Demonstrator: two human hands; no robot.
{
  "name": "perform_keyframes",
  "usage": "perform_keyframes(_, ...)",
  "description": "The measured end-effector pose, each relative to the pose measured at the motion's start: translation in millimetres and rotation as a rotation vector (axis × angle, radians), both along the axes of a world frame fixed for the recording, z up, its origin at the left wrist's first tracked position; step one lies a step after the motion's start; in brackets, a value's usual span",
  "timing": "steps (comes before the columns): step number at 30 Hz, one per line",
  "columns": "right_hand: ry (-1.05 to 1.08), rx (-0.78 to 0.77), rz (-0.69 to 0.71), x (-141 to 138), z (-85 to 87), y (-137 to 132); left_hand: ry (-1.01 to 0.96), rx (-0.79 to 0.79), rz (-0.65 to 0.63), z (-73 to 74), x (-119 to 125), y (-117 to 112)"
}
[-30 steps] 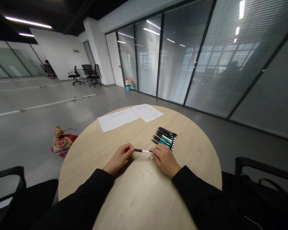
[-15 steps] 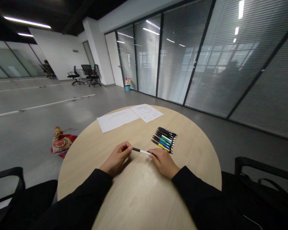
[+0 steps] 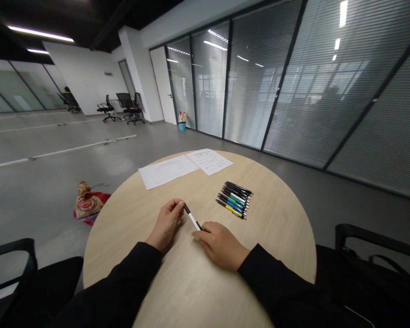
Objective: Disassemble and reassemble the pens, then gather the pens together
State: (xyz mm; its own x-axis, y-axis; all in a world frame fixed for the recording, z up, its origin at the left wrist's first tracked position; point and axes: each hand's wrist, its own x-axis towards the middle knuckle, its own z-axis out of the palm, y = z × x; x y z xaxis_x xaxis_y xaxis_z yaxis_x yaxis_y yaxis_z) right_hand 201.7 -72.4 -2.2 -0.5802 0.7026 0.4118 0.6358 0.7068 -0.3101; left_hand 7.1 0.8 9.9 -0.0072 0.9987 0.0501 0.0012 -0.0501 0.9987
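A white-barrelled pen with black ends [image 3: 192, 218] slants across the round wooden table [image 3: 259, 218]. My left hand [image 3: 166, 224] grips its upper black end between the fingers and thumb. My right hand [image 3: 219, 243] lies on the tabletop with its thumb and index finger at the pen's lower end; whether they pinch it is hard to see. A neat row of several pens [image 3: 234, 202] with black, green, blue and yellow barrels lies to the right, apart from both hands. Two white paper sheets [image 3: 167, 171] [image 3: 209, 161] lie further off.
Black chair armrests [image 3: 362, 237] stand on both sides of me. Beyond the table, a red-and-gold bag [image 3: 88, 202] lies on the grey floor. Glass partitions with blinds [image 3: 294, 82] run along the right. A distant person [image 3: 68, 99] sits near black office chairs [image 3: 130, 107].
The pen has swung from nearly level to a steep slant, with its black end pointing away from me. My right hand has slid toward me and slightly left.
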Motion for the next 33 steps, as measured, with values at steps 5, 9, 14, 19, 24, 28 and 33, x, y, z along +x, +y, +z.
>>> perform_keyframes(5,-0.033,0.066,0.025,-5.7,0.4,-3.4,-0.03,0.049,-0.077,3.8,12.7,-5.9)
perform_keyframes(9,-0.031,0.08,0.015,-6.6,0.2,-3.6,0.008,0.113,-0.154,11.1,22.3,-15.4)
perform_keyframes(14,-0.048,0.119,-0.006,-7.6,1.4,-3.3,0.111,0.177,-0.234,18.9,31.0,-27.3)
perform_keyframes(19,-0.082,0.176,-0.041,-9.5,1.1,-4.1,0.142,0.246,-0.21,19.2,31.6,-30.7)
perform_keyframes(24,-0.085,0.159,-0.048,-10.2,0.5,-5.5,0.124,0.254,-0.172,16.4,29.7,-29.5)
perform_keyframes(28,-0.087,0.108,-0.024,-9.8,0.4,-5.9,0.111,0.261,-0.129,15.6,29.6,-29.3)
perform_keyframes(33,-0.083,0.086,-0.009,-9.9,1.4,-6.9,0.109,0.271,-0.119,13.1,29.4,-28.5)
